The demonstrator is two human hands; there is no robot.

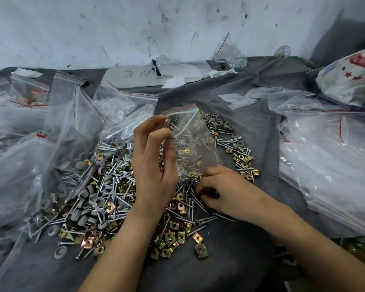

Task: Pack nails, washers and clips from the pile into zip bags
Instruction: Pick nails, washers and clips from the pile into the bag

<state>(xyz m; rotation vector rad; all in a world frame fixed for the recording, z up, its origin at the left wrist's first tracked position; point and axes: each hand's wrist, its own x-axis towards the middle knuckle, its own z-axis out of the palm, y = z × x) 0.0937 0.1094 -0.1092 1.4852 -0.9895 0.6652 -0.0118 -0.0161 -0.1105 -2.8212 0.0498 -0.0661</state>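
Head camera: the left hand (154,163) pinches the zip bag (192,142) by its edge, up over the pile (105,186). Just under the bag, the right hand (226,192) rests curled fingers (207,182) on the nails (191,204); whether it holds any, I cannot tell.

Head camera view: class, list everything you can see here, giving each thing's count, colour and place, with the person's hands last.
zip bag: one, clear with red strip, held up at centre, partly filled
nails: many, silver, heaped at centre
washers: many, grey, mixed among the nails
clips: many, brass and copper, mixed among the nails
other bags: several, clear, left side, some filled
bag stack: one, clear, right side
cloth: one, dark grey, under it all
printed sack: one, white with red stars, far right
wall: one, white, scuffed, behind
left hand: pinches the zip bag's mouth
right hand: fingers curled among the nails below the zip bag; grip unclear
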